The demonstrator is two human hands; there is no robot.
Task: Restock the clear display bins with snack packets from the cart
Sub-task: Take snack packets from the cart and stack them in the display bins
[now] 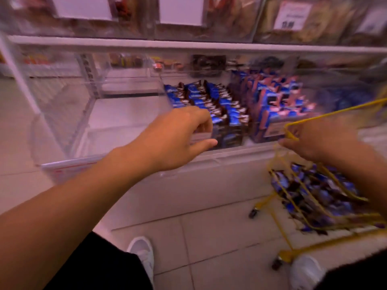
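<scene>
Blue and brown snack packets (217, 105) stand in rows inside a clear display bin (201, 141) on the low shelf. My left hand (178, 137) reaches over the bin's front edge, fingers loosely curled beside the packets, holding nothing that I can see. My right hand (318, 139) grips the rim of the yellow wire cart (310, 197) at the right. More blue snack packets (314, 193) lie heaped inside the cart. The picture is motion-blurred.
To the left stands a clear bin (69, 122) with nothing visible in it. Right of the brown-blue rows, a bin holds blue and pink packets (278, 101). An upper shelf (188, 46) carries bins with white labels. My two white shoes (142, 254) stand on the tiled floor.
</scene>
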